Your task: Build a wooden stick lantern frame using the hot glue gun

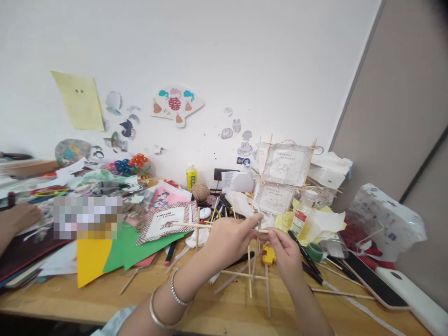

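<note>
Both hands are closed on a frame of thin wooden sticks (250,275) above the front of the table. My left hand (226,238) grips the upper part of the frame near a stick joint, its index finger stretched over the top. My right hand (284,247) pinches the end of a short crosswise stick between thumb and fingertips. The exact contact under my left fingers is hidden. Just behind the frame, between the hands, lies a yellow plastic object (269,255), partly covered, near a translucent glue stick (268,294).
Behind stands a stick lantern with paper panels (289,165). Left lie a patterned paper panel (168,221), green paper (129,249) and yellow paper (93,256). Right are green tape (315,252), pens and a phone (376,280). Another person's hand (24,217) rests at far left.
</note>
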Demonstrator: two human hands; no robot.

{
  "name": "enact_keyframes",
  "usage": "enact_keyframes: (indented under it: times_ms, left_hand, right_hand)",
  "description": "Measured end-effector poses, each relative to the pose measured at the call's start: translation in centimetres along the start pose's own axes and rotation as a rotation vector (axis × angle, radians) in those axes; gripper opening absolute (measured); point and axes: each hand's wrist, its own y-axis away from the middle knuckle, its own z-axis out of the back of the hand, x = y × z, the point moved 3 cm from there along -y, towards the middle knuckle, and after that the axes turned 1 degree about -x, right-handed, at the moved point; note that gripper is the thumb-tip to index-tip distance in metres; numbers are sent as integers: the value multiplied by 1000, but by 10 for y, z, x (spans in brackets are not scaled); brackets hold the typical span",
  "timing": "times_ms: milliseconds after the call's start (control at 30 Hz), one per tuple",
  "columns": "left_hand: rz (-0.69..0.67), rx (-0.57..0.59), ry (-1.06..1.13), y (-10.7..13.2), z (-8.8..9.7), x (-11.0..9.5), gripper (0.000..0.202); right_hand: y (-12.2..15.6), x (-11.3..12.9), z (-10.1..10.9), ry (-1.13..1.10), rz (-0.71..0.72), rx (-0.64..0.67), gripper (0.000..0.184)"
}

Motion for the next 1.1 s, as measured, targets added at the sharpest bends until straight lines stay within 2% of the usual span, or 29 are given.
enact_keyframes:
  times_ms: [700,967,1100]
  left_hand:
    - [-22,26,-28,-2,1,1,35]
    - [19,122,-72,-7,8,-2,39]
    - [42,133,-70,-8,8,-3,38]
  right_hand:
    - [-2,2,-3,-109,-41,-13,29]
    - [-5,-2,-5,-185,-62,20,29]
    - [-5,-2,-5,-181,-68,9,31]
